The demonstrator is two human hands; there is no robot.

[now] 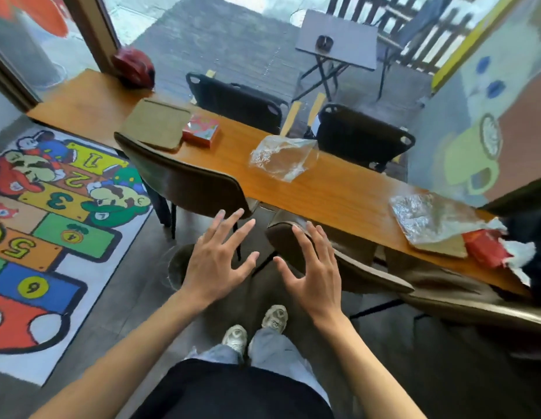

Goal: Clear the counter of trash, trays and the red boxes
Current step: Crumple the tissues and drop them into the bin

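Both hands were held out in front of the person, above the floor and short of the counter, holding nothing: the left hand had its fingers straight and fanned wide, and the right hand was spread as well, its fingers slightly bent at the tips. The long wooden counter ran from the upper left down to the right edge of the view. Toward its left end a brown tray lay flat, and a red box sat just beside the tray's right edge — whether the two touched could not be told. Near the middle of the counter lay a crumpled clear plastic bag, well apart from the box. Farther right a sheet of crinkled foil rested on a second brown tray, and a torn red wrapper with white paper sat against that tray's right side, close to the counter's edge. A red helmet stood at the far left corner of the counter. Two brown chairs were tucked in on the near side — one in front of the left tray, another just beyond the right hand. On the floor to the left lay a colourful hopscotch rug, and the person's pale shoes showed below the hands.
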